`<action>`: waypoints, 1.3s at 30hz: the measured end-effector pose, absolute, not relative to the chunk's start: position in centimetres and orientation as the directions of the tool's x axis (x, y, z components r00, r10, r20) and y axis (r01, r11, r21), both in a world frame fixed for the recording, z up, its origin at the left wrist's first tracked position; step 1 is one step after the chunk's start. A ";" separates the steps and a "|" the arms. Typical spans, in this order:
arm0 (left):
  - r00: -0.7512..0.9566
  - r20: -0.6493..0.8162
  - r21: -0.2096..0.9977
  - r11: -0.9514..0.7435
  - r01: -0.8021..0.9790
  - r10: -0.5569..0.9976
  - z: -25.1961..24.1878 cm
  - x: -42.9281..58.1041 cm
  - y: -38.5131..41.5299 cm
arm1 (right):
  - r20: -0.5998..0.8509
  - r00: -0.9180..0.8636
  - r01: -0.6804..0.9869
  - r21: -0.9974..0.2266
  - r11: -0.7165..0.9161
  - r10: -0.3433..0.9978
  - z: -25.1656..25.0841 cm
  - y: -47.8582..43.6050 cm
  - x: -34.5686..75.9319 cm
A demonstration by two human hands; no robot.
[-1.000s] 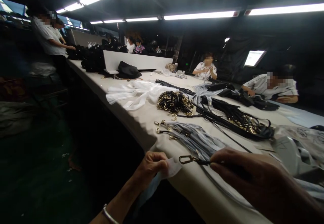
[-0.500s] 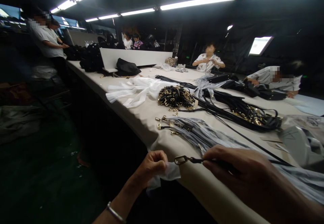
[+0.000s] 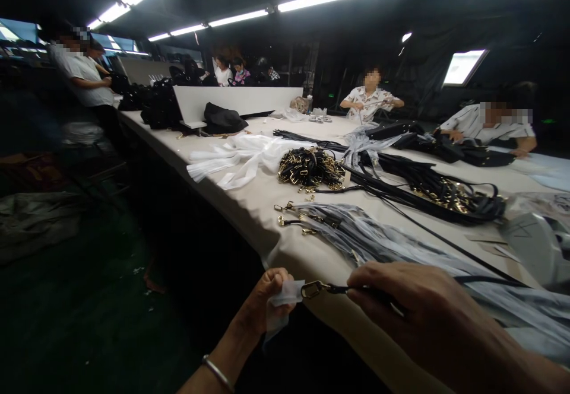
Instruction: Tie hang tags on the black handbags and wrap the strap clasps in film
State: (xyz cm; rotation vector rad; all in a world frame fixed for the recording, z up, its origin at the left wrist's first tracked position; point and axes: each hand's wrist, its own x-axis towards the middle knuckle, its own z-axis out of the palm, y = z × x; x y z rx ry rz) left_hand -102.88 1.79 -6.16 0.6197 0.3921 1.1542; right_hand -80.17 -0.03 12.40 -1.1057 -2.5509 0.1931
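Note:
My left hand, with a silver bangle on its wrist, is closed on a thin translucent white plastic sleeve. My right hand grips a narrow black strap with a gold oval clasp at its end. The clasp's tip is at the edge of the plastic; I cannot tell whether it is inside. Behind my hands, several wrapped black straps lie side by side on the table, their gold hardware sticking out on the left.
On the beige-covered table lie a bundle of black straps with gold clasps, white plastic sleeves and a longer strap pile. A white tape dispenser-like object stands at right. Co-workers work across the table.
My right hand has moved slightly left with the strap. My left hand has turned, and the plastic now stands nearer the clasp. The co-worker across the table has spread their arms.

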 end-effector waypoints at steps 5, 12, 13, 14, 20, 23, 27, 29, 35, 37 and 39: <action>0.349 0.024 0.671 0.243 -0.700 0.937 -5.5 -102.3 1.7 | 0.274 -0.652 0.671 -0.225 0.706 0.707 11.3 0.0 -80.5; 0.334 0.000 0.815 0.193 -0.546 0.943 -4.2 -101.9 1.4 | 0.224 -0.618 0.726 -0.203 0.657 0.753 10.3 0.4 -81.4; 0.324 -0.004 0.849 0.174 -0.499 0.946 -3.7 -102.0 1.3 | 0.211 -0.604 0.741 -0.204 0.639 0.768 10.2 0.5 -81.6; 0.316 -0.002 0.882 0.151 -0.446 0.949 -3.2 -102.2 1.3 | 0.192 -0.591 0.754 -0.212 0.621 0.783 10.1 0.5 -81.8; 0.344 -0.022 0.989 0.070 -0.127 0.939 -1.6 -102.9 1.2 | 0.028 -0.608 0.763 -0.258 0.593 0.794 9.4 0.8 -83.7; 0.354 -0.045 0.990 0.090 -0.112 0.934 -1.9 -103.4 1.2 | -0.034 -0.629 0.727 -0.380 0.572 0.776 9.6 1.7 -82.7; 0.236 0.117 0.992 -0.123 0.012 0.965 -2.1 -104.5 1.3 | -0.404 -0.579 0.729 -0.645 0.229 0.709 9.5 3.4 -79.0; 0.196 0.221 0.963 -0.245 0.108 0.955 -2.1 -104.9 1.5 | -0.461 -0.569 0.699 -0.707 0.105 0.681 9.3 3.8 -77.5; 0.285 0.091 0.992 -0.112 0.060 0.954 -2.2 -104.1 1.8 | -0.205 -0.570 0.744 -0.541 0.393 0.796 10.9 2.0 -78.0; 0.334 -0.014 0.999 0.029 -0.042 0.942 -2.2 -103.5 1.7 | -0.115 -0.618 0.763 -0.325 0.559 0.778 11.3 1.1 -78.8; 0.385 -0.083 0.982 0.142 -0.128 0.919 -2.3 -102.9 1.6 | -0.069 -0.693 0.718 -0.152 0.679 0.717 10.9 0.2 -79.3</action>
